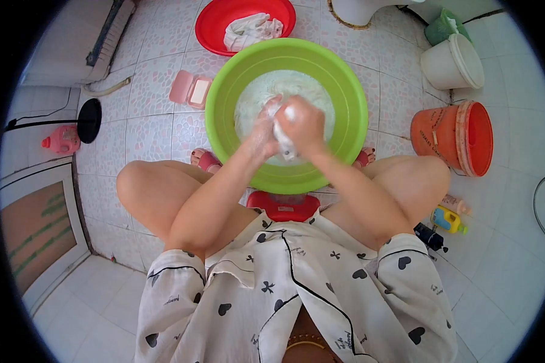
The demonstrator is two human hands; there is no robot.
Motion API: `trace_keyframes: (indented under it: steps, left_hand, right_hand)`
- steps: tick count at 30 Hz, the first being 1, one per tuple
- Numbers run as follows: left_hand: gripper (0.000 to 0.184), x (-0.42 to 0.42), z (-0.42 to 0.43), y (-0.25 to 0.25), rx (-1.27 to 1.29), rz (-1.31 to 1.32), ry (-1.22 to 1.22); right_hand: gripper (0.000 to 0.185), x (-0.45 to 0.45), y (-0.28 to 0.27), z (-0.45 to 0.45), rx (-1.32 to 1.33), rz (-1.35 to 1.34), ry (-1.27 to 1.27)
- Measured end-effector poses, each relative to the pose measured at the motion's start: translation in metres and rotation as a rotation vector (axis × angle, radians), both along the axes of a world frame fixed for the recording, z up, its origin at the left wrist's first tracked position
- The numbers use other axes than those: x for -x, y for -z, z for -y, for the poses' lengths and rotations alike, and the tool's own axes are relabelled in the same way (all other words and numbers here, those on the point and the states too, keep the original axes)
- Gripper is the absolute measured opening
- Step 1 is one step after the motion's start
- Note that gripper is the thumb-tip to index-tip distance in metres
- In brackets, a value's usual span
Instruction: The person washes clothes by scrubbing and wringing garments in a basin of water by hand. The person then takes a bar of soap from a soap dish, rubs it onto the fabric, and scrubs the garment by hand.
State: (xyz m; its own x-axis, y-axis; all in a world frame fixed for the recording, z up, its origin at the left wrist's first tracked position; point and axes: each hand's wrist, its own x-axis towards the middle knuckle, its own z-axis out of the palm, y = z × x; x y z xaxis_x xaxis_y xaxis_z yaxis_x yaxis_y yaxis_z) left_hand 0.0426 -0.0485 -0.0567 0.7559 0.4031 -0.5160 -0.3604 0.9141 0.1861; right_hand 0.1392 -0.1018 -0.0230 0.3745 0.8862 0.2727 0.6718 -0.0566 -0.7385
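Over the green basin, my right hand is closed around a wet white cloth. My left hand presses against the same cloth from the other side, its fingers curled and wet with suds. Part of the cloth hangs down between my hands. Below them, the basin holds cloudy, foamy water; whether more cloth lies under the surface I cannot tell. Left of the basin stands an opened pink soap box with a pale bar of soap in it.
Behind the basin is a red basin with white cloth in it. An orange bucket lies tilted at right, near a white bucket. Several bottles, one yellow, are by my knee. A red stool is under me.
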Motion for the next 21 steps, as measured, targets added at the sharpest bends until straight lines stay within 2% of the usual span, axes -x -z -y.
trace_keyframes:
  steps: [3,9,12,15,18,21]
  left_hand:
    - [0.040,-0.008,0.012,-0.031,-0.043,-0.120,-0.035]
    - [0.036,0.016,-0.013,-0.063,-0.166,-0.313,0.034]
    - [0.037,0.026,-0.026,-0.049,-0.293,-0.313,0.044]
    - [0.047,0.034,-0.032,-0.048,-0.397,-0.332,0.110]
    - [0.044,0.030,-0.034,-0.058,-0.458,-0.262,0.089]
    - [0.049,0.035,-0.045,-0.051,-0.504,-0.106,0.100]
  right_hand:
    - [0.020,-0.037,0.006,-0.014,0.155,-0.008,0.130]
    - [0.020,-0.068,0.024,-0.009,0.296,0.055,0.143]
    - [0.027,-0.090,0.024,-0.004,0.439,0.065,-0.006]
    - [0.048,-0.086,0.016,-0.001,0.308,-0.275,-0.361]
    - [0.067,-0.062,0.008,0.006,0.454,-0.386,-0.487]
    - [0.061,-0.050,0.021,0.004,0.367,-0.456,-0.453]
